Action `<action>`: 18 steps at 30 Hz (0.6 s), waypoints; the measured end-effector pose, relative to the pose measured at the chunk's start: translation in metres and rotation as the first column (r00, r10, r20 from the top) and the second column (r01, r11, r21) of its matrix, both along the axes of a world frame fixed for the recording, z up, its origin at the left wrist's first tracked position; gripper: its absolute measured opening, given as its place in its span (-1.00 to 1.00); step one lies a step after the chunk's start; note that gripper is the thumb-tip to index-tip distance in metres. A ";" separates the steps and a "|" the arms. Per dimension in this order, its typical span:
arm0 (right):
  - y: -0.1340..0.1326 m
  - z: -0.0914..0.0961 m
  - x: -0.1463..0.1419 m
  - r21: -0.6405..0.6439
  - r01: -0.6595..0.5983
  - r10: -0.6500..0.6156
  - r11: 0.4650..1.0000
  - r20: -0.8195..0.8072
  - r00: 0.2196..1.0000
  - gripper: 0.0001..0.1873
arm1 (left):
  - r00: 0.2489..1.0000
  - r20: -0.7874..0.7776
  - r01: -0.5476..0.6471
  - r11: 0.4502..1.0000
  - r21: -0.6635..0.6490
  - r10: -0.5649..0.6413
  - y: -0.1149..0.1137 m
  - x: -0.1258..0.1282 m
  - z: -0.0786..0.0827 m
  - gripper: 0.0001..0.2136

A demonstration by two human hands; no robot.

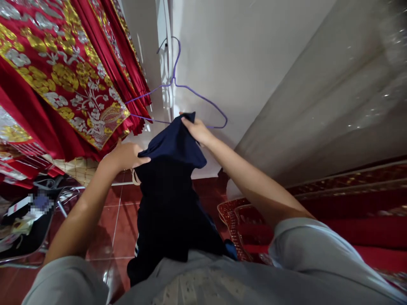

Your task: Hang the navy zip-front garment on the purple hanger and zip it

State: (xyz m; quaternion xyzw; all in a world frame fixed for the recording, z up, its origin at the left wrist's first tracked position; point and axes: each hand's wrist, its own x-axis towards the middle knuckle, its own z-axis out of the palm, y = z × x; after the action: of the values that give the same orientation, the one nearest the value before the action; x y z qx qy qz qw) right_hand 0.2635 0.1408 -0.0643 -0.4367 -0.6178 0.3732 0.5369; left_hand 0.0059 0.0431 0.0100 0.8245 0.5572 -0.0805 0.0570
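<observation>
Aloft, navy garment clamped in left grip, right grip, below purple hanger.

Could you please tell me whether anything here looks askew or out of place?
The thin purple wire hanger on the white wall looks lopsided, one shoulder drooping lower than the other. The dark navy cloth garment is bunched unevenly between the left hand and right hand. Nothing looks spilled or broken.
</observation>
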 end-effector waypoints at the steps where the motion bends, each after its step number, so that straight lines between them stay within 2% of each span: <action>1: 0.005 -0.008 -0.002 -0.065 -0.034 0.037 0.997 0.049 0.998 -0.70 | 0.996 -0.072 -0.059 0.998 -0.027 0.057 -0.001 -0.005 0.001 -0.65; 2: 0.007 -0.014 -0.002 -0.091 -0.037 0.047 0.995 0.106 0.993 -0.73 | 0.986 -0.135 -0.111 0.992 -0.056 0.102 -0.003 -0.011 -0.002 -0.66; 4: 0.005 -0.021 0.008 -0.030 0.028 -0.021 0.999 0.215 0.977 -0.78 | 0.974 -0.157 -0.177 0.981 -0.077 0.163 -0.006 -0.023 -0.013 -0.67; 7: -0.002 -0.017 0.040 0.141 0.170 -0.205 0.975 0.291 0.934 -0.71 | 0.976 -0.008 -0.218 0.976 0.010 0.219 -0.009 -0.040 -0.026 -0.63; 10: -0.009 -0.002 0.073 0.229 0.330 -0.386 0.916 0.272 0.882 -0.59 | 0.969 0.130 -0.229 0.963 0.145 0.211 -0.006 -0.044 -0.024 -0.67; 13: -0.019 0.015 0.087 0.211 0.414 -0.460 0.886 0.269 0.846 -0.53 | 0.942 0.324 -0.198 0.922 0.333 0.086 0.004 -0.035 -0.015 -0.75; 16: -0.030 0.022 0.083 0.199 0.372 -0.416 0.907 0.268 0.869 -0.53 | 0.794 0.588 -0.202 0.846 0.493 -0.153 0.020 -0.019 -0.008 -0.80; 18: -0.037 0.020 0.077 0.202 0.330 -0.376 0.922 0.264 0.888 -0.53 | 0.709 0.648 -0.188 0.811 0.555 -0.280 0.034 -0.005 -0.004 -0.84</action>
State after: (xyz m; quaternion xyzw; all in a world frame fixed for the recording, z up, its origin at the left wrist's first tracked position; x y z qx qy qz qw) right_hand 0.3401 0.1037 -0.0440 -0.5508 -0.6282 0.1510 0.5285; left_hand 0.0005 0.0768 0.0061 0.7817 0.4671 0.4131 0.0069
